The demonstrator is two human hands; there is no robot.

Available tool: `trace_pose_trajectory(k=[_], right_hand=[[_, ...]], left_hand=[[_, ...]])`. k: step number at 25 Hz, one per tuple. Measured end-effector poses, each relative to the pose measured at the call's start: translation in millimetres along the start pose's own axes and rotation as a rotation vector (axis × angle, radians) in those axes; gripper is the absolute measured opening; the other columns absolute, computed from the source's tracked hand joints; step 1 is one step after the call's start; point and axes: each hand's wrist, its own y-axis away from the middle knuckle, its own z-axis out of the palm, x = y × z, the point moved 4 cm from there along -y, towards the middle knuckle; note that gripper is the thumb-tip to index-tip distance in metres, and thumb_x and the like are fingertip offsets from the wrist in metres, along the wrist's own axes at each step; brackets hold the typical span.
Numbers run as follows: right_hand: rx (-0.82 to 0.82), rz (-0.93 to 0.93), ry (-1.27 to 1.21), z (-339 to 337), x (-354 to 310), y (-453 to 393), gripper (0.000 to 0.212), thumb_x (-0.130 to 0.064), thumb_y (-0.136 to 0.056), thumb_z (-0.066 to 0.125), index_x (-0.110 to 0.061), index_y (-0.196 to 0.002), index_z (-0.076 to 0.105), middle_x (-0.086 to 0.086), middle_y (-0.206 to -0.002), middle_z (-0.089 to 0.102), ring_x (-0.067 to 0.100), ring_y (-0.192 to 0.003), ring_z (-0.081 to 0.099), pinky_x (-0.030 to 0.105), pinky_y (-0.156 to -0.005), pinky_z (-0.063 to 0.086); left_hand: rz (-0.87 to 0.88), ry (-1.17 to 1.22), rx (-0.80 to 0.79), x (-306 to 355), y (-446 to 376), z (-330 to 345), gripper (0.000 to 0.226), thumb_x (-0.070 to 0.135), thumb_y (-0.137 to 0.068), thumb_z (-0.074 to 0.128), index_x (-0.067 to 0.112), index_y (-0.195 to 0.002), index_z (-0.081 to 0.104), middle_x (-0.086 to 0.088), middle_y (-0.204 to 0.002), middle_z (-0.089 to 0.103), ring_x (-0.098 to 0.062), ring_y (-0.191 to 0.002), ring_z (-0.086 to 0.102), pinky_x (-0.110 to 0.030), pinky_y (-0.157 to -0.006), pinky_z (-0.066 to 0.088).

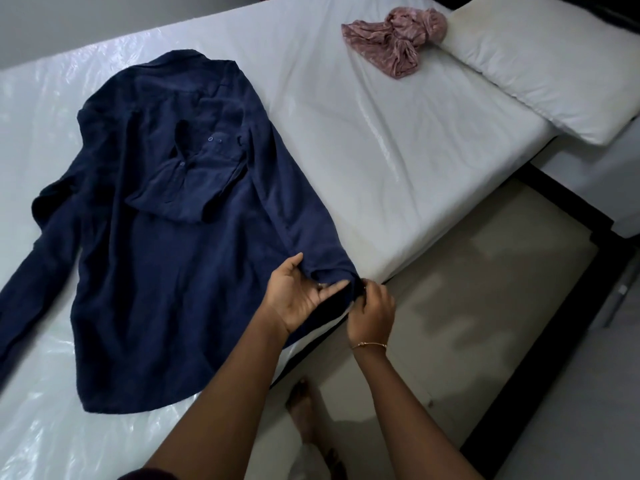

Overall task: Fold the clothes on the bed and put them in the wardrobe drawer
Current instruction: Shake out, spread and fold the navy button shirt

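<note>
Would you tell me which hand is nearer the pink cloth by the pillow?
Right. The right hand pinches the navy shirt cuff at the bed edge, almost straight below the pink cloth; the left hand is further left.

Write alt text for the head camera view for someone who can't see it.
Both hands hold the cuff of a navy blue shirt spread flat on a white bed: the left hand cradles it, the right hand pinches it. A crumpled pink garment lies beside a white pillow.
</note>
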Motion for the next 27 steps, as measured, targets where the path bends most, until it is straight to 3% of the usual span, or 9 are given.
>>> trace_pose_trajectory(k=[2,4,7,12,15,18,21,24,27], right_hand=[[0.058,0.044,-0.114,-9.6,0.4,5.5,0.038,-0.017,-0.073,0.038,0.007,-0.092,0.06,0.021,-0.088,0.055,0.034,-0.083,0.05,0.03,-0.073,0.035],[0.084,-0.085,-0.097,-16.5,-3.7,15.9,0.034,-0.024,-0.067,0.045,0.004,-0.084,0.055,0.017,-0.086,0.048,0.025,-0.08,0.042,0.023,-0.07,0.028],[0.097,-0.193,0.039,-11.5,-7.1,20.9,0.03,-0.033,-0.071,0.056,-0.003,-0.073,0.055,0.014,-0.087,0.045,0.024,-0.078,0.039,0.028,-0.069,0.031],[0.093,-0.078,0.252,3.6,-6.8,7.9,0.029,-0.033,-0.073,0.055,-0.008,-0.067,0.068,0.027,-0.111,0.056,0.042,-0.091,0.058,0.043,-0.07,0.05],[-0.053,-0.004,0.347,10.2,9.4,15.6,0.02,-0.024,-0.065,0.081,-0.009,-0.069,0.068,0.03,-0.114,0.056,0.047,-0.09,0.059,0.049,-0.062,0.048],[-0.173,-0.053,0.46,13.7,32.6,34.2,0.036,-0.024,-0.056,0.088,-0.013,-0.085,0.07,0.027,-0.111,0.059,0.043,-0.086,0.061,0.046,-0.056,0.048],[-0.113,-0.107,0.493,8.7,38.5,39.1,0.035,-0.02,-0.066,0.075,-0.013,-0.099,0.069,0.024,-0.107,0.059,0.04,-0.083,0.06,0.044,-0.057,0.049],[0.068,-0.044,0.374,-5.9,32.3,36.6,0.029,-0.016,-0.071,0.037,-0.009,-0.079,0.064,0.017,-0.092,0.054,0.036,-0.077,0.055,0.039,-0.061,0.044],[0.199,-0.02,0.197,-19.6,13.4,22.0,0.023,-0.012,-0.07,0.031,-0.005,-0.064,0.052,0.016,-0.081,0.048,0.034,-0.07,0.05,0.032,-0.062,0.032]], left_hand=[[-0.003,0.022,-0.01,-6.9,-3.4,8.6,0.033,0.021,-0.099,0.031,0.005,-0.118,0.053,-0.013,-0.111,0.063,-0.027,-0.097,0.062,-0.036,-0.065,0.06],[-0.011,-0.046,0.006,-11.2,-6.3,12.4,0.03,0.021,-0.098,0.033,0.007,-0.106,0.058,-0.008,-0.096,0.066,-0.018,-0.079,0.065,-0.027,-0.055,0.058],[0.028,-0.288,0.085,-9.2,-8.9,12.3,0.022,0.02,-0.094,0.039,0.009,-0.091,0.058,-0.002,-0.075,0.055,-0.01,-0.055,0.05,-0.018,-0.04,0.041],[0.092,-0.514,0.205,-1.8,-3.8,-6.0,0.015,0.013,-0.09,0.041,0.012,-0.084,0.055,-0.002,-0.075,0.055,-0.012,-0.059,0.048,-0.02,-0.049,0.038],[0.079,-0.675,0.346,2.8,4.1,-26.1,0.016,0.011,-0.09,0.041,0.012,-0.09,0.057,-0.005,-0.085,0.064,-0.016,-0.066,0.062,-0.024,-0.059,0.046],[0.079,-0.754,0.504,3.0,6.7,-42.4,0.013,0.01,-0.091,0.041,0.008,-0.089,0.054,-0.01,-0.091,0.066,-0.021,-0.065,0.067,-0.026,-0.058,0.05],[0.117,-0.805,0.537,2.9,6.1,-44.6,0.015,0.012,-0.093,0.04,0.004,-0.094,0.053,-0.019,-0.087,0.069,-0.02,-0.054,0.066,-0.023,-0.048,0.049],[0.055,-0.804,0.553,-2.4,10.6,-48.9,0.02,0.014,-0.095,0.036,0.004,-0.09,0.053,-0.019,-0.073,0.068,-0.019,-0.048,0.063,-0.02,-0.042,0.047],[0.0,-1.145,0.643,6.1,14.6,-53.1,0.028,0.025,-0.092,0.043,0.002,-0.081,0.057,-0.013,-0.065,0.067,-0.018,-0.048,0.058,-0.023,-0.046,0.045]])
